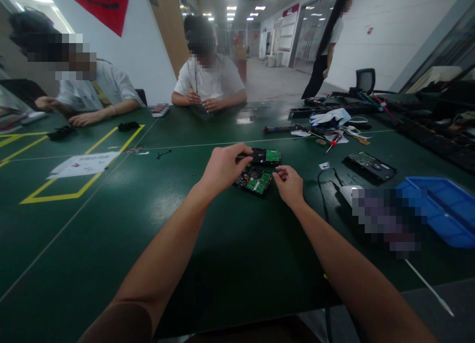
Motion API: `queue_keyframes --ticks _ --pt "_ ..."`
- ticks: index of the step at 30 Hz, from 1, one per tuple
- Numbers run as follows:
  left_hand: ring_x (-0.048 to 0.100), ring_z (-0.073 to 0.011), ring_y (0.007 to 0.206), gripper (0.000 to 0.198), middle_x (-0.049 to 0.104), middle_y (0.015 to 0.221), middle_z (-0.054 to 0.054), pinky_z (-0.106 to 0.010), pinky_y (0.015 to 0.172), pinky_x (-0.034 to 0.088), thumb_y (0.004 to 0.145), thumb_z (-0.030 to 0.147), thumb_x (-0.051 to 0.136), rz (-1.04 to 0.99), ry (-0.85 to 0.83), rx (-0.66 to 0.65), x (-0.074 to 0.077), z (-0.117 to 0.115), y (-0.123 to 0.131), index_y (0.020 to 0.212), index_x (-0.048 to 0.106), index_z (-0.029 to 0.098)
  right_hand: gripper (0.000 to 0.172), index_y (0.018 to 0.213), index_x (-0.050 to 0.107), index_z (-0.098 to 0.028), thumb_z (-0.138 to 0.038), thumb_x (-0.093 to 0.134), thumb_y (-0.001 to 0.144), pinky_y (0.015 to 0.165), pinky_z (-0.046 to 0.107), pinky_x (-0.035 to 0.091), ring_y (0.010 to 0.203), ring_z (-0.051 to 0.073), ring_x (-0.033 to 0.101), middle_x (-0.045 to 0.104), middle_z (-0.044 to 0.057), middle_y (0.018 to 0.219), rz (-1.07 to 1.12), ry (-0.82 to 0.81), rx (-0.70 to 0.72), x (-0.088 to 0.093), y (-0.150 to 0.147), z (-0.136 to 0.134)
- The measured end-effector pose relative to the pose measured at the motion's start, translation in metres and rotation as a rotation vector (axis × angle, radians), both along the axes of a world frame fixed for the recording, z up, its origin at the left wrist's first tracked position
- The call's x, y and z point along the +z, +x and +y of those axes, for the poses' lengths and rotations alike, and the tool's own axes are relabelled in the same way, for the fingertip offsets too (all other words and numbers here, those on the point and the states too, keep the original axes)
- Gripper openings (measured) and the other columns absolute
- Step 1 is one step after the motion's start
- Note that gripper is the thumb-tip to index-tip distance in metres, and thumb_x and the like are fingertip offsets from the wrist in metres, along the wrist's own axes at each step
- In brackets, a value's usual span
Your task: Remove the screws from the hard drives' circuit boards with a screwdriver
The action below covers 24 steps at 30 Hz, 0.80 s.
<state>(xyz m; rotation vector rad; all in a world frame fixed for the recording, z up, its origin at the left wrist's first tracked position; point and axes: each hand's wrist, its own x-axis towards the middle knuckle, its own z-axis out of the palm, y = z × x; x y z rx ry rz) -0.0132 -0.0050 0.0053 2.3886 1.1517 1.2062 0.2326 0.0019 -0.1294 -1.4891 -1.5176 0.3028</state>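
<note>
Two hard drives lie close together in front of me, circuit boards facing up. The farther hard drive (270, 156) has its left end between the thumb and fingers of my left hand (225, 167), which is closed on it. The nearer hard drive (256, 182) sits at an angle just below, partly covered by my left thumb. My right hand (290, 185) is beside the right ends of both drives, its fingers loosely curled and the tips slightly apart. Nothing shows in it.
To the right are another hard drive (369, 167), a blue plastic tray (445, 209) and a partly blurred pale object with a cord. Screwdrivers (334, 142), a white glove (330, 118) and cables lie farther back. Paper (85, 164) lies left. Two people sit opposite; another stands behind.
</note>
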Motion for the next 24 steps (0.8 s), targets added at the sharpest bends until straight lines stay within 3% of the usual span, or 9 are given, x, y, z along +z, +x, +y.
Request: queue_keyframes --ticks 4,8,16,24 --pt "0.074 -0.0192 0.094 0.016 0.079 0.107 -0.004 -0.036 0.090 0.060 0.089 0.024 0.068 0.007 0.015 0.031 -0.0003 0.0004 -0.0003 0.104 0.075 0.022 0.034 0.108 0.068 -0.020 -0.049 0.060 0.092 0.066 0.032 0.054 0.067 0.018 0.066 0.072 0.007 0.092 0.120 -0.051 0.050 -0.0010 -0.0012 0.0001" --pt "0.074 -0.0185 0.090 0.015 0.079 0.103 -0.004 -0.034 0.085 0.060 0.089 0.025 0.069 -0.006 0.018 0.055 -0.0013 0.0012 0.0002 0.101 0.075 0.022 0.036 0.098 0.066 -0.021 -0.056 0.056 0.094 0.065 0.030 0.051 0.066 0.018 0.067 0.071 0.004 0.083 0.094 -0.060 0.070 -0.0002 -0.0007 -0.0013" --pt "0.074 -0.0179 0.089 0.013 0.079 0.102 -0.004 -0.033 0.084 0.060 0.089 0.025 0.069 -0.040 -0.007 0.042 -0.0034 0.0028 -0.0008 0.100 0.075 0.022 0.049 0.085 0.060 -0.023 -0.065 0.039 0.100 0.060 0.028 0.048 0.063 0.018 0.064 0.069 0.004 0.074 0.089 -0.105 0.006 0.0008 0.0010 -0.0016" --pt "0.072 -0.0168 0.082 0.012 0.079 0.099 -0.004 -0.032 0.079 0.058 0.089 0.027 0.068 -0.018 0.002 0.057 0.0006 0.0005 -0.0004 0.097 0.075 0.022 0.039 0.112 0.057 -0.022 -0.056 0.042 0.101 0.062 0.028 0.052 0.064 0.015 0.068 0.074 0.006 0.099 0.165 -0.077 0.026 0.0025 -0.0022 -0.0026"
